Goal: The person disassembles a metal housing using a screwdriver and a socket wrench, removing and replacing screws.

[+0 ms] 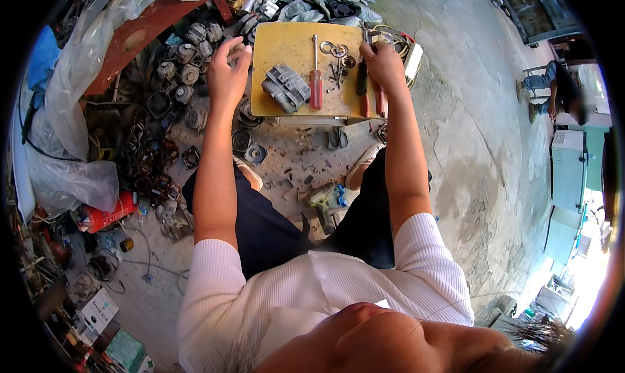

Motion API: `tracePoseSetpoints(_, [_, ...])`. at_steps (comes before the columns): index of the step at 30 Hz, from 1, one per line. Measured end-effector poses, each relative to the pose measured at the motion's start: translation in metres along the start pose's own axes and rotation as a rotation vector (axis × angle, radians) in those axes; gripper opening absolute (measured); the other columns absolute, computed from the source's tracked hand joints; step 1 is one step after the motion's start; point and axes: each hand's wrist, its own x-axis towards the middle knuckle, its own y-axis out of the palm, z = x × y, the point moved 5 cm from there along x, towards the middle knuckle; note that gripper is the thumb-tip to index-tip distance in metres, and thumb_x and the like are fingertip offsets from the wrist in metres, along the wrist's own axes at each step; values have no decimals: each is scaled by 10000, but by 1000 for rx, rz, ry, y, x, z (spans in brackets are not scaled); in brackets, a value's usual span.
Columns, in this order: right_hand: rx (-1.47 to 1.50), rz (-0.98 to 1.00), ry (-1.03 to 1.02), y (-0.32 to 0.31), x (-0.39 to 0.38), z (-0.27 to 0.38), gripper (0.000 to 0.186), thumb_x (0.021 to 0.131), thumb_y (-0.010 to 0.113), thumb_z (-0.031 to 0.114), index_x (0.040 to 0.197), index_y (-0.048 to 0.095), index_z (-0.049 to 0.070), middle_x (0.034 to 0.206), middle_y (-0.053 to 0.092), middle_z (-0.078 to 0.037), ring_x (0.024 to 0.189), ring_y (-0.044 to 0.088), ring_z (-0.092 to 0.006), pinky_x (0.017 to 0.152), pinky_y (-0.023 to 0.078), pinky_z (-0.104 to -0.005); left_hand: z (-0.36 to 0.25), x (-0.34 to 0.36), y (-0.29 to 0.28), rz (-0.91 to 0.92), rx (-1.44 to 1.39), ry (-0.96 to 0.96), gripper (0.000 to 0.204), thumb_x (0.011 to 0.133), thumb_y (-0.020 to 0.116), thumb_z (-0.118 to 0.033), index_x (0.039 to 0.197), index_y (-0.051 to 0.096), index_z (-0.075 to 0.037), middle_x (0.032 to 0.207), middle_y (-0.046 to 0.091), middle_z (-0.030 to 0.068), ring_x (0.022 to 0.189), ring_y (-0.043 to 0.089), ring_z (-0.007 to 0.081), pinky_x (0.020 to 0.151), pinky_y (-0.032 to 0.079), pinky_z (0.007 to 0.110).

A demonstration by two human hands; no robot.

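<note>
My left hand (228,72) is raised just off the left edge of a small yellow-topped table (273,41), fingers apart and holding nothing. My right hand (384,65) is at the table's far right corner, its fingers curled around something hidden. Beneath its wrist lie red-handled tools (381,104), partly covered, with a black handle (362,80) beside them. A grey ribbed motor body (286,88) rests on the left half of the tabletop. Right of it lies a nut driver (316,86) with a red clear handle. Metal rings (339,50) and several small screws (336,73) lie between the nut driver and my right hand.
Several used motors (189,73) and scrap parts are heaped on the floor at left, with plastic sheeting (65,171) beyond. A green cordless drill (320,203) lies between my feet. Cables (407,44) hang by the table's right side. Another person (556,93) is far right.
</note>
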Motion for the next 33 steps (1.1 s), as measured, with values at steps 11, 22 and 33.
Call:
tracePoseSetpoints(11, [862,133,94,-11,-21,-11,285,1040,458,298,929,517,42,692,516,-11,554,494,-103,496,409,-251,-40,-97,26,196,402,222,1126,630,830,-596,1416,259,-26,1342,456,226,1271,434,374,1104,234,530])
tracePoseSetpoints(22, [684,142,-141,-26,-48,7,499,953,591,148,1420,464,25,814,588,3,642,491,-61,570,427,-219,-39,-83,40,143,172,80,942,632,899,-353,1335,375,-9,1258,553,200,1181,536,310,1016,406,431])
tracePoseSetpoints(33, [1191,162,-11,-24,-67,41,427,1033,472,194,1437,446,60,784,502,24,591,433,-44,474,351,-197,-26,-47,18,375,-1085,-234,694,791,825,-271,1347,467,-62,1268,577,33,1167,549,177,1038,408,365])
